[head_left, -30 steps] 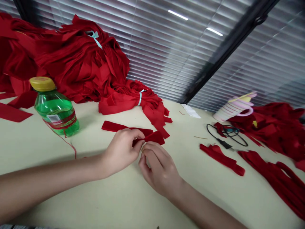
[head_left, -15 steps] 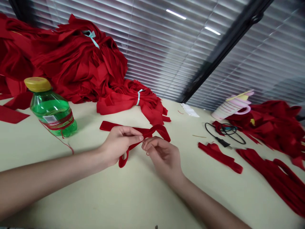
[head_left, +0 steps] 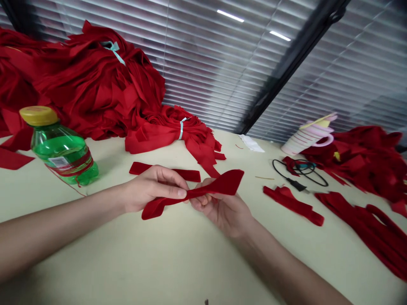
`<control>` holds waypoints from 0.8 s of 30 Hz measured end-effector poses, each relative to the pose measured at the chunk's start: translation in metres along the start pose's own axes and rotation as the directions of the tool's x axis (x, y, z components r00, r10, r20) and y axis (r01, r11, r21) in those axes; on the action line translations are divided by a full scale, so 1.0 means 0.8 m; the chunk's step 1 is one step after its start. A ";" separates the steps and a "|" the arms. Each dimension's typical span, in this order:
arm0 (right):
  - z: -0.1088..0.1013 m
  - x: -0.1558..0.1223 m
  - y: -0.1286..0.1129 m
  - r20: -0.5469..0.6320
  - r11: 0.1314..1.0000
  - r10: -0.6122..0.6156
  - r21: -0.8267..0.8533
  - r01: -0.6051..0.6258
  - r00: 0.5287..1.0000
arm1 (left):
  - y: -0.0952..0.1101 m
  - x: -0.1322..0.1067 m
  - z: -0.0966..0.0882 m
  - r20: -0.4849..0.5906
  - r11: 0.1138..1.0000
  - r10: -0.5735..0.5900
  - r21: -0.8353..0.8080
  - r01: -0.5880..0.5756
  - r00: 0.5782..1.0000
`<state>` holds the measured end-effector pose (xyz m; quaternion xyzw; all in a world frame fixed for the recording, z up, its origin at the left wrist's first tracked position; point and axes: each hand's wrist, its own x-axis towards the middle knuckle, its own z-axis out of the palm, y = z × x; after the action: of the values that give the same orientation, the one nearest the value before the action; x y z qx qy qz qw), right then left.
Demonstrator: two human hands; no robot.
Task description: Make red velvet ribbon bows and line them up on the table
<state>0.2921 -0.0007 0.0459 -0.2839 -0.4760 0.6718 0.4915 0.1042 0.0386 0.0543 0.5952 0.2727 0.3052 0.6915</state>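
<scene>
My left hand [head_left: 162, 186] is closed, thumb and fingers pinching a red velvet ribbon [head_left: 227, 182] near its middle. The ribbon is gathered narrow at the pinch and flares out on both sides, its lower left part hanging below my left fingers. My right hand [head_left: 224, 209] is closed at the gathered part, its curled fingertips against the underside; the ribbon partly hides them. Whether these fingers also hold a thread cannot be made out. Behind my left hand, a flat strip of red velvet [head_left: 187, 175] lies on the table [head_left: 136, 258].
A green bottle [head_left: 62, 148] wound with red thread stands at left. Piles of red fabric [head_left: 101, 84] and a tied bundle [head_left: 171, 129] lie behind. At right are a pink-and-white cup [head_left: 300, 140], a black cable [head_left: 295, 184], a folded red strip [head_left: 292, 205] and longer red strips [head_left: 359, 224].
The ribbon has been turned and pulled out of its loop, its wide end now spread over my right hand. My right fingers have moved under the gathered part. The view has shifted slightly.
</scene>
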 end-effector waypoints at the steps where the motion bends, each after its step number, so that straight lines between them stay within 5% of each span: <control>1: 0.000 -0.001 0.001 0.018 1.000 0.020 0.019 -0.021 1.000 | 0.001 -0.001 -0.003 0.053 1.000 -0.002 -0.002 0.002 0.999; 7: -0.001 -0.004 0.002 0.134 0.988 0.140 0.050 -0.147 0.981 | 0.022 -0.008 -0.012 0.300 0.982 -0.010 0.182 -0.047 0.954; 12: 0.001 -0.006 0.005 0.117 0.989 0.132 0.054 -0.139 0.984 | 0.036 -0.011 -0.002 0.358 0.926 0.111 0.302 -0.228 0.927; 16: 0.000 -0.003 0.008 0.087 0.992 0.120 0.034 -0.124 0.989 | 0.041 -0.015 0.012 0.357 0.815 0.254 0.421 -0.398 0.899; 24: -0.005 -0.005 -0.003 0.073 0.963 -0.046 -0.261 0.063 0.996 | 0.036 -0.019 0.007 0.497 0.495 0.238 0.677 -0.545 0.834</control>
<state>0.2977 -0.0026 0.0465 -0.3109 -0.5847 0.5979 0.4516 0.0953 0.0271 0.0837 0.9284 0.1110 0.1944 0.2964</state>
